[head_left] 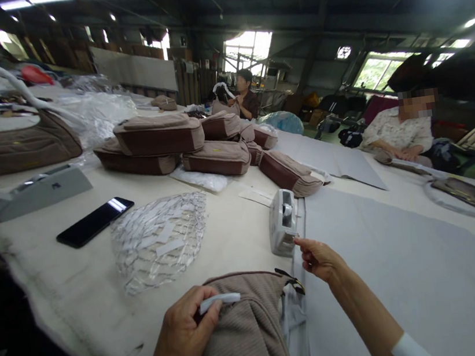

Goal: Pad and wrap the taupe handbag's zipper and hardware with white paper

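Left grip (183,334) pinches strip (219,301); right (318,258) touches dispenser (282,221).

Left grip (184,337) pinches a white strip (219,300) on the ribbed brown cover (250,340); at one o'clock, right grip (318,258) touches the tape dispenser (282,221).

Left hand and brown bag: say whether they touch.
Touching. The head view shows the left hand resting on the brown bag, pinning a white strip against it.
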`<state>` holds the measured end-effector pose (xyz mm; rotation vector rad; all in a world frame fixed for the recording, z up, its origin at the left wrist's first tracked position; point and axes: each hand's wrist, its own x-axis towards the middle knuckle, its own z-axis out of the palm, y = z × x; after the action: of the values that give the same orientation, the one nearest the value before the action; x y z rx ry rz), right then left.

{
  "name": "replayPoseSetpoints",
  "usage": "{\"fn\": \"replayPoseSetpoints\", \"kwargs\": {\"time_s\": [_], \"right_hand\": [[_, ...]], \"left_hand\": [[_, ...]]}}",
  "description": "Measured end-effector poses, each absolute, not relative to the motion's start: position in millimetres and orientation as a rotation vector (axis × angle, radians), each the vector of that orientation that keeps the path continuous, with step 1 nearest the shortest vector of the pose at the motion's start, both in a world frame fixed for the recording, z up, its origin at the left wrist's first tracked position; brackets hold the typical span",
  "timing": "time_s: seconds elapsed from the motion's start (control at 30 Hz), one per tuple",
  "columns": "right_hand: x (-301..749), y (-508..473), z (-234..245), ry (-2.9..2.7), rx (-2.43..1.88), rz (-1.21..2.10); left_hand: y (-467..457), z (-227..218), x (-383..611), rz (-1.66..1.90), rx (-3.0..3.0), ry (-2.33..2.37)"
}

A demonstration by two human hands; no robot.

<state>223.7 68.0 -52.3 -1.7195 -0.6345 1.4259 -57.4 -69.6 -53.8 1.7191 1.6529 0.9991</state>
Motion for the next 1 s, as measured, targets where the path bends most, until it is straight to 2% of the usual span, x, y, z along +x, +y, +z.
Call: {"fn": "replayPoseSetpoints", "kwargs": {"time_s": [0.17,0.3,0.43,0.57,0.77,1.0], "right_hand": [[215,53,-80,-0.618,-1.765,1.352],[207,25,-42,-0.733,-1.611,1.345],[173,-8,11,-0.974,-1.372,1.823],[129,-27,25,-1.085,-1.370,2.154],[107,-22,15,-1.169,-1.495,2.222],[103,-18,19,-1.251,-1.553,2.229]], "left_hand": [[-67,-52,-62,1.147,1.997,1.568],[-69,-51,-68,1.319,2.439,1.448],[-73,-51,-67,1.404,2.654,1.407],[-77,-55,-65,1.431,2.656,1.416],[-80,-69,-67,1.585,2.666,1.449],[-76,-64,-66,1.626,2.734,1.234]]}}
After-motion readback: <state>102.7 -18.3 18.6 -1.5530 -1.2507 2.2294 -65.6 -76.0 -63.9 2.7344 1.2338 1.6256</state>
